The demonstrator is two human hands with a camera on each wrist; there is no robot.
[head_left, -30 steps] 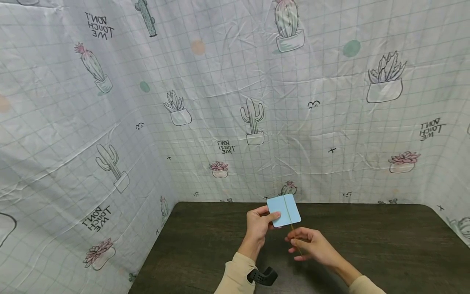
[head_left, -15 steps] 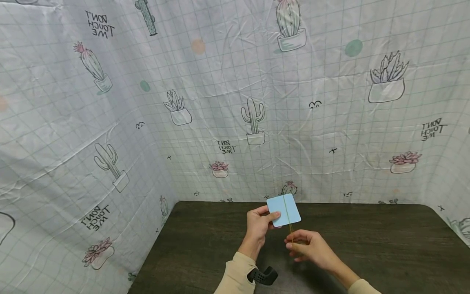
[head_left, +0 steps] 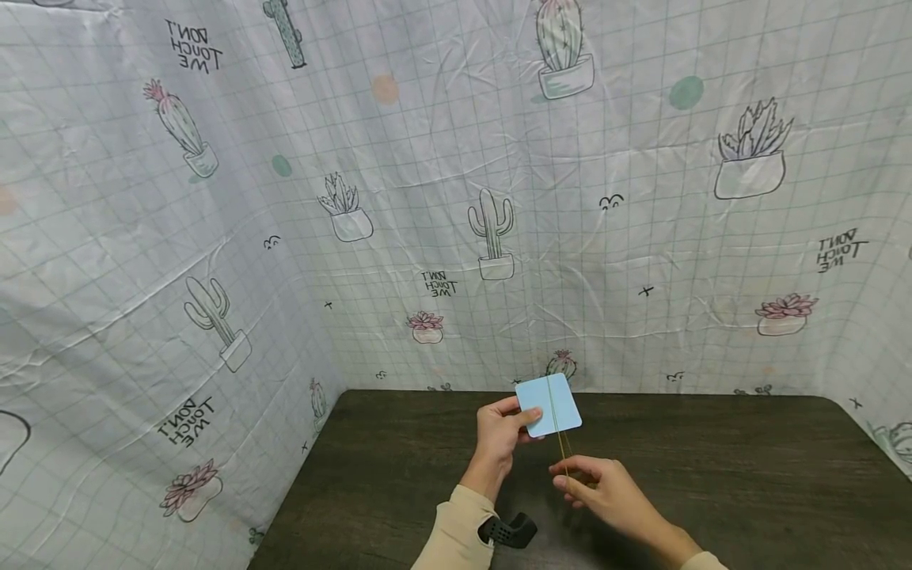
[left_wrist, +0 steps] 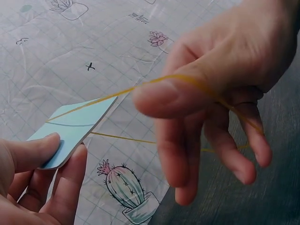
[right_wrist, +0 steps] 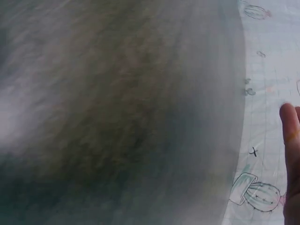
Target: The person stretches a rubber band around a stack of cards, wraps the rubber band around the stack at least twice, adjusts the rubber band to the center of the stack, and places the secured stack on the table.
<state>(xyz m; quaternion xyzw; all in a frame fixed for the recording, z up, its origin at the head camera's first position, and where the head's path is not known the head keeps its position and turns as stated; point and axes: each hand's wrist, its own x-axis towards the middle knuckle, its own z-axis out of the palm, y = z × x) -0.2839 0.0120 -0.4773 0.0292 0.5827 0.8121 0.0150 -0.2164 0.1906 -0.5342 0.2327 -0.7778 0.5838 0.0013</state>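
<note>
We see the left hand [head_left: 496, 435] pinching a light blue square card [head_left: 568, 405] with rounded corners, its thumb pressed on the face we look at and its fingers behind. The card juts out ahead and to the right of that hand, tilted and held up off the dark worktop [head_left: 741, 467]. A yellow rubber band [left_wrist: 198, 83] goes around the card: one strand crosses the face just to the right of the left thumb, and another comes out from behind. Both strands run to the right hand [head_left: 604, 489], which sits to the right of the left hand and nearer to us than the card. In the left wrist view we find the right hand spread wide, with the stretched band lying over its thumb and reaching an outer finger. The right wrist view gives us mostly blur, with a finger at its edge. Just behind the left hand we notice a beige sleeve [head_left: 454, 526] and a black strap [head_left: 507, 532]; beyond both hands hangs a pale gridded cloth [head_left: 427, 150] printed with potted cacti.
</note>
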